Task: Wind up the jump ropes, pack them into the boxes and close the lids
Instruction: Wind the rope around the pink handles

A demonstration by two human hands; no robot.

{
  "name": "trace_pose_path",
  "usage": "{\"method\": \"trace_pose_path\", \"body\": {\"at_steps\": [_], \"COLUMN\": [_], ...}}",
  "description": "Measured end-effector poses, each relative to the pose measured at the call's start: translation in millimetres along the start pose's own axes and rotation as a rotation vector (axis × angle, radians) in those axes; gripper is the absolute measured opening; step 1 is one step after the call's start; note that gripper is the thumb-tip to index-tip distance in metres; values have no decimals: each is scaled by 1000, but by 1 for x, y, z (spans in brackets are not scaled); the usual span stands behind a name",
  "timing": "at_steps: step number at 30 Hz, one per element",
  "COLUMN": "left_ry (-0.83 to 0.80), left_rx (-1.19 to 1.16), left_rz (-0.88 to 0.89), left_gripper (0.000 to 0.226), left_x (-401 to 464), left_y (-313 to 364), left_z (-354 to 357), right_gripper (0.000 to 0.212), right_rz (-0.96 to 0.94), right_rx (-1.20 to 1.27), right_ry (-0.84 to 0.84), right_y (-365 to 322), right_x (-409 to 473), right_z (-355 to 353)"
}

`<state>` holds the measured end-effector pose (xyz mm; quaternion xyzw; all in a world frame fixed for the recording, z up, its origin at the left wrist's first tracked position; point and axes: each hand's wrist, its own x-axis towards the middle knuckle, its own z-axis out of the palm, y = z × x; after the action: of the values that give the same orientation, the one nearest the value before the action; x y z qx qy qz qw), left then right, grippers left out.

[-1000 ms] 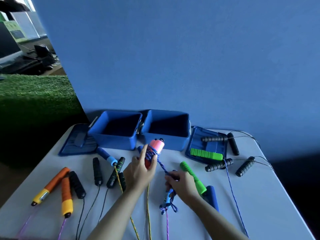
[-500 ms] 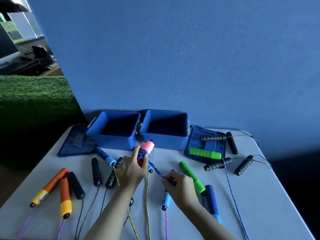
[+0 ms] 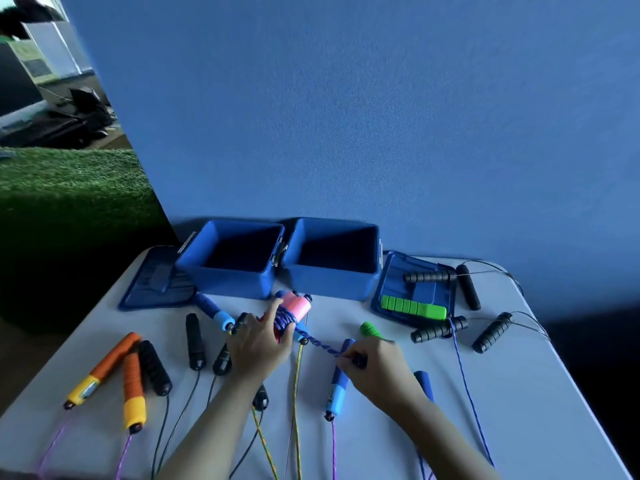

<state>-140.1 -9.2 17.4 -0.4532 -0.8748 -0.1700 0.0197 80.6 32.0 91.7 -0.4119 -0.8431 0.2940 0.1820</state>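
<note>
2 hands at work: left hand (image 3: 258, 344) grips the pink handles (image 3: 294, 308) at the boxes' (image 3: 277, 261) 6 o'clock; right hand (image 3: 375, 367) pinches the taut blue rope (image 3: 320, 342) at 4 o'clock.

Two bare forearms enter from bottom edge of view, one per side. No sleeves visible on either; arms uncovered up to frame edge. Left hand (image 3: 258, 344) bare: no glove, no ring or watch discernible. Right hand (image 3: 375, 367) bare likewise, wrist without band or strap. Fingernails too small and blurred to judge. Dim bluish light over both arms; fine detail on knuckles and wrists cannot be made out. Rest of person outside frame.
</note>
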Motion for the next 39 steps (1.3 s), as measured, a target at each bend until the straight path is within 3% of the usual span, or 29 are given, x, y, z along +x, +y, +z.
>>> {"method": "trace_pose_path", "body": {"at_steps": [5, 10, 14, 18, 22, 26, 29, 33, 35, 39], "left_ry": [-65, -138, -159, -187, -191, -215, -214, -191, -176, -158], "left_rx": [80, 113, 5, -112, -194, -331, -434, -499, -526, -538], "left_rz": [96, 332, 568, 658, 611, 497, 449, 367, 336, 277], "left_gripper": [67, 65, 68, 70, 75, 79, 80, 77, 75, 68], "left_x": [-9, -31, -53, -64, -68, -65, -61, -57, -57, -53], "left_y": [0, 7, 17, 28, 34, 39, 40, 40, 39, 39], "left_z": [5, 7, 3, -9, -18, -22, -20, -16, -13, -11], "right_gripper": [11, 12, 11, 9, 7, 6, 23, 11, 16, 12], "right_rz": [-99, -181, -139, -48, 43, 312, 459, 543, 572, 528], "right_rx": [4, 10, -12, 45, 145, 576, 752, 953, 1111, 1246], "right_ry": [-46, -30, -79, -120, -213, -245, -235, -153, -120, -84], "right_y": [-3, -6, 6, 28, 49, 63, 68, 70, 69, 70], "right_x": [14, 39, 60, 68, 66, 57, 48, 39, 35, 30], "right_z": [-17, -27, -26, -21, -16, -10, 4, 19, 21, 25]}}
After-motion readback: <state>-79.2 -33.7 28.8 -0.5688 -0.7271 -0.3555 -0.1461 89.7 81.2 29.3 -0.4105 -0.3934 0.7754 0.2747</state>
